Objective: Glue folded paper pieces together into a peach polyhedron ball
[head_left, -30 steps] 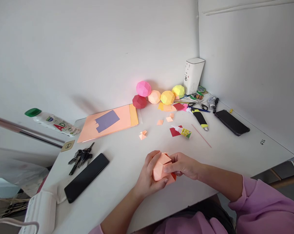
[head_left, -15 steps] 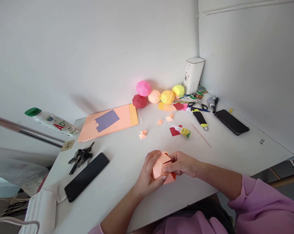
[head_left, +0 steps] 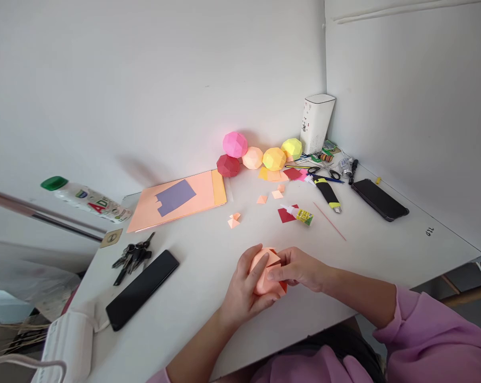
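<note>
A peach folded-paper shape (head_left: 267, 274) with an open side is held between both hands above the near part of the table. My left hand (head_left: 244, 290) wraps round it from the left, one finger lying across its top and the thumb under its lower edge. My right hand (head_left: 300, 268) pinches its right side, thumb on the outer face; the other fingertips are hidden behind the paper. Small peach paper pieces (head_left: 234, 221) lie beyond the hands. A yellow-green glue bottle (head_left: 304, 216) rests partly on a dark red paper square (head_left: 285, 215).
Finished paper balls (head_left: 235, 144) line the wall beside a white box (head_left: 317, 125). Right: a cutter (head_left: 327, 194), scissors (head_left: 334, 174) and a dark phone (head_left: 379, 199). Left: peach sheets (head_left: 144, 210), keys (head_left: 132, 258), another phone (head_left: 142, 290) and a bottle (head_left: 92, 201).
My left index finger has moved onto the top of the peach shape, and my left thumb has slid along its lower edge. My right hand keeps its pinch.
</note>
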`<state>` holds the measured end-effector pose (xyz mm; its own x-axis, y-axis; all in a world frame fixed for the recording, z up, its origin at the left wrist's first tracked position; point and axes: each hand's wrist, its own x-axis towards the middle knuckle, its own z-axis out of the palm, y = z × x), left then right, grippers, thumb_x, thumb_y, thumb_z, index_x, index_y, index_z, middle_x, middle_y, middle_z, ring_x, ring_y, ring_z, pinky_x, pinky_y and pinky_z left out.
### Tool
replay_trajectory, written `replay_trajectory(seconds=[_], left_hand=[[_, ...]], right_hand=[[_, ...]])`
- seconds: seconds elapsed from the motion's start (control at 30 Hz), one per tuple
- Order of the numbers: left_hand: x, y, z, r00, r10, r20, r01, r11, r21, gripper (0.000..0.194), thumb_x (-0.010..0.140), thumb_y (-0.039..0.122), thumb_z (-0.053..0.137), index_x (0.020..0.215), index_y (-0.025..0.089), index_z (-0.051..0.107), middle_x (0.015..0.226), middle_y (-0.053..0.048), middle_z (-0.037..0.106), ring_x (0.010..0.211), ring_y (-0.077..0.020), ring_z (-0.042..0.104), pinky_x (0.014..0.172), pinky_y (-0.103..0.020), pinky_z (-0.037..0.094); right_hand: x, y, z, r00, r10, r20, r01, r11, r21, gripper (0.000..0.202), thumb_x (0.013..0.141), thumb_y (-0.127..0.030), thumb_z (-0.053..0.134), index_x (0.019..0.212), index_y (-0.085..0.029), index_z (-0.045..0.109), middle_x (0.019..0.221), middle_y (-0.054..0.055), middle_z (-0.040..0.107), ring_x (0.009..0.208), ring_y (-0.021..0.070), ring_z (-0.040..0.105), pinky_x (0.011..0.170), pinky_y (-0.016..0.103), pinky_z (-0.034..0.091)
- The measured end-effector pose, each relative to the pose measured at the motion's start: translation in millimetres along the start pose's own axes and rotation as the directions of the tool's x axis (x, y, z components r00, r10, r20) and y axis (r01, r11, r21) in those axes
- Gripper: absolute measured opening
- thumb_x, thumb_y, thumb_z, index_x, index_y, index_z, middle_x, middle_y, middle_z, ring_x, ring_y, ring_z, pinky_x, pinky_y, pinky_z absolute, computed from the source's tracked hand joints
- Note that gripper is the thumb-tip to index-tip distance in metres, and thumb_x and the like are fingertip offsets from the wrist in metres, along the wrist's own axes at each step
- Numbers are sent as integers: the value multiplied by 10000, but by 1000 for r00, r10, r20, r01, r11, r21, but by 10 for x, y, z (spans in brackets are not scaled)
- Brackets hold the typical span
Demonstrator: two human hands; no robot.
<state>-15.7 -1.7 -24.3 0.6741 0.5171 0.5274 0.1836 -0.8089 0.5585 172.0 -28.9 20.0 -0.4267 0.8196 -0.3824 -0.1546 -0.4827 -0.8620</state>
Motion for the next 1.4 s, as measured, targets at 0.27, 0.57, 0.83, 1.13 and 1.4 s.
replay_trajectory(seconds=[0.27,0.57,0.83,1.13,1.4], left_hand=[[3,31,-3,1000,-23,4,22,999,30,624,930,428,418,1472,334,121,1407,-171,268,1252,-342,387,922,-530,448],[-1,34,6,1000,-14,4,14,999,35,601,945,423,384,1477,306,128,1408,-172,247,1268,-333,353,945,-528,433],[-6,32,13,1000,-15,-4,15,1000,27,593,945,391,395,1474,306,141,1413,-167,250,1274,-330,348,954,-520,429],[-1,35,5,999,-2,-32,4,997,72,577,947,381,395,1470,283,172,1391,-165,286,1248,-305,381,952,-496,444],[10,25,8,999,27,-32,-25,998,52,578,945,382,395,1468,287,168,1390,-167,281,1238,-306,384,935,-496,453]], right_hand=[[-3,8,22,999,1,-39,0,1000,18,241,656,-300,706,571,-156,532,481,-70,442,452,53,275,463,243,164],[-5,18,21,1000,-13,-29,13,1000,28,219,671,-267,697,573,-151,540,474,-76,431,444,49,280,458,240,169],[0,28,5,1000,-28,3,27,999,27,215,695,-273,705,608,-142,559,498,-72,428,458,51,285,462,238,171],[3,27,-8,999,-40,30,41,999,-4,253,710,-332,720,646,-143,564,527,-70,430,473,54,289,469,234,182],[3,3,3,999,-32,36,32,999,1,295,703,-374,737,638,-144,563,507,-67,445,460,53,302,460,236,174]])
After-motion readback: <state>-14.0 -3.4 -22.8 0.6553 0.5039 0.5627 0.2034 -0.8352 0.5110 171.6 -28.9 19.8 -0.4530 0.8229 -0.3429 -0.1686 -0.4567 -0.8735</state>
